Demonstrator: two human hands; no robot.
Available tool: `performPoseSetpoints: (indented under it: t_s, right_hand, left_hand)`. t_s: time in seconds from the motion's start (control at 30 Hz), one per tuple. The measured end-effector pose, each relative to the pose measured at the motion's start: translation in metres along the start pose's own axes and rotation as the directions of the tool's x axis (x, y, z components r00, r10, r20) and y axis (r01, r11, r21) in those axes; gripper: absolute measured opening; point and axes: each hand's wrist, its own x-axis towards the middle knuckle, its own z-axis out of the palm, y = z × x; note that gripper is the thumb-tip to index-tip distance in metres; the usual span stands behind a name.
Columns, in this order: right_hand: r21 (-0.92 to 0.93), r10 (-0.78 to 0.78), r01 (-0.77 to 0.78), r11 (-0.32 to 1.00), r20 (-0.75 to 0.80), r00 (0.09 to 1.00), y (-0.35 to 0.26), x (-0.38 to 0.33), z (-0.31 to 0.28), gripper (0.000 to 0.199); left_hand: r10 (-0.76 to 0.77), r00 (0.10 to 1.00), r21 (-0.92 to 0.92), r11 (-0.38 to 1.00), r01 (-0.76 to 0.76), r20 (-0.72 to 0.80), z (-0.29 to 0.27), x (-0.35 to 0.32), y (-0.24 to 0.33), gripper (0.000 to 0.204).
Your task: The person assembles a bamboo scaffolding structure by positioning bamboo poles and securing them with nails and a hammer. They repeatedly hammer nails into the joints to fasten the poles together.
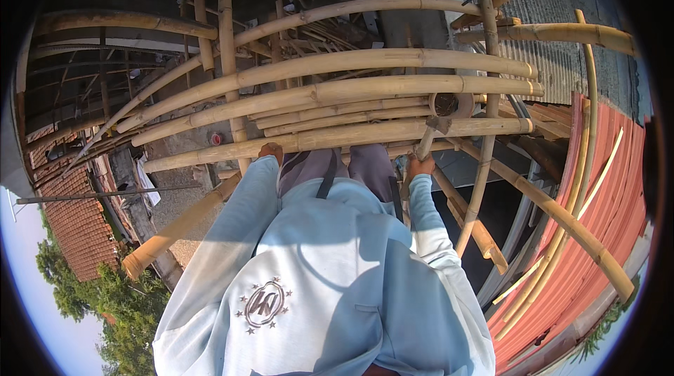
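Observation:
My left hand (pixel 272 151) is closed over the nearest bamboo pole (pixel 316 139), left of my legs. My right hand (pixel 421 165) grips a wooden-handled tool (pixel 427 141), whose small grey metal head points away from me and overlaps that pole in view. Whether it is a hammer or a trowel I cannot tell. Just beyond the tool's head is a round container (pixel 449 105) with something dark inside. Further thick bamboo poles (pixel 337 88) run crosswise side by side past my hands.
Upright bamboo (pixel 228 46) crosses the horizontal poles on the left, with another upright (pixel 489 60) on the right. A red corrugated roof (pixel 604 200) slopes at the right; a tiled roof (pixel 81 214) lies at the left. Between poles, a dark drop (pixel 491 214) shows below.

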Motion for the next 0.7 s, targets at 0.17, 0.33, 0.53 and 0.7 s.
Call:
performPoseSetpoints:
  t_s: [0.17, 0.33, 0.53, 0.7]
  right_hand:
    - [-0.510, -0.077, 0.302, 0.805, 0.415, 0.907, -0.030, 0.055, -0.013, 0.049]
    - [-0.616, -0.050, 0.613, 0.496, 0.684, 0.728, -0.066, 0.106, -0.008, 0.054]
    - [-0.620, -0.066, 0.707, 0.340, 0.734, 0.675, -0.091, 0.133, 0.011, 0.057]
    - [-0.596, -0.085, 0.741, 0.309, 0.759, 0.646, -0.096, 0.140, 0.024, 0.067]
  left_hand:
    - [-0.281, 0.959, -0.269, 0.928, 0.259, -0.047, 0.073, 0.005, -0.019, 0.051]
    - [0.056, 0.998, -0.282, 0.959, -0.042, 0.040, 0.134, -0.027, -0.020, 0.046]
    - [-0.232, 0.949, -0.574, 0.756, 0.315, 0.215, 0.183, -0.059, 0.027, 0.055]
    - [-0.269, 0.925, -0.884, 0.313, 0.348, 0.269, 0.183, -0.024, 0.027, 0.068]
